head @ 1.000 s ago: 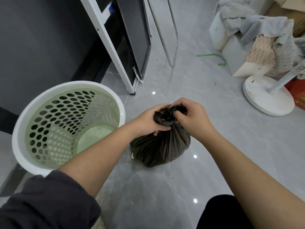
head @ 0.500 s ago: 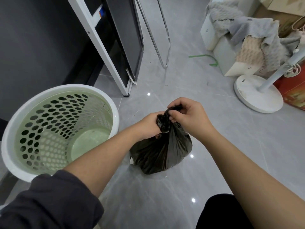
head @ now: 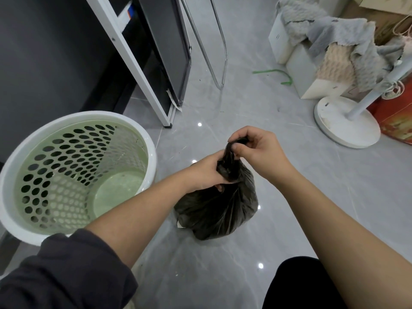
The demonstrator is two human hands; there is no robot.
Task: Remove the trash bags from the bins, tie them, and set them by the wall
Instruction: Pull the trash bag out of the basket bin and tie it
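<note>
The black trash bag (head: pixel 217 211) sits on the grey floor (head: pixel 296 190), directly under both hands and near the right side of the white-rimmed bin (head: pixel 146 141). The left hand (head: pixel 204 173) is closed around the bag's gathered neck. The right hand (head: pixel 258 150), just above it, pinches the twisted top end between thumb and fingers. Floor tiles show on the bag's far and right sides, bounded by a white frame leg (head: pixel 166 124) behind the bin and a round fan base (head: pixel 334 128) well apart to the right.

Bright, even light; floor (head: pixel 223 275) glare spots, wide-angle edge distortion
</note>
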